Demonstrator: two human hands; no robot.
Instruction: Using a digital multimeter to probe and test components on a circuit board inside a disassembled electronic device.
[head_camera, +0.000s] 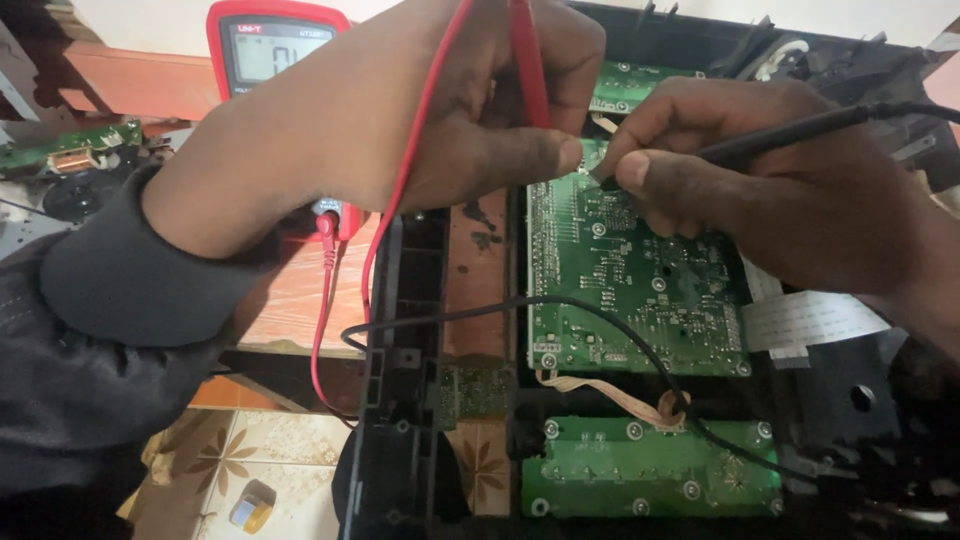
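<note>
My left hand (440, 110) grips a red test probe (528, 60), its tip hidden behind my thumb at the top edge of the large green circuit board (640, 290). My right hand (760, 180) pinches a black test probe (780, 135), tip pressed onto the same board's upper part, close to my left thumb. A red lead (400, 190) and a black lead (560, 305) trail across the board and black chassis (395, 400). Behind my left hand stands a red multimeter (270, 45) with a lit display.
A second, smaller green board (650, 470) lies below the large one, joined by a tan ribbon cable (610, 390). A white flat cable (810, 320) runs off to the right. Another board (70, 150) lies far left on the wooden bench (300, 300). Patterned floor tiles (260, 460) show below.
</note>
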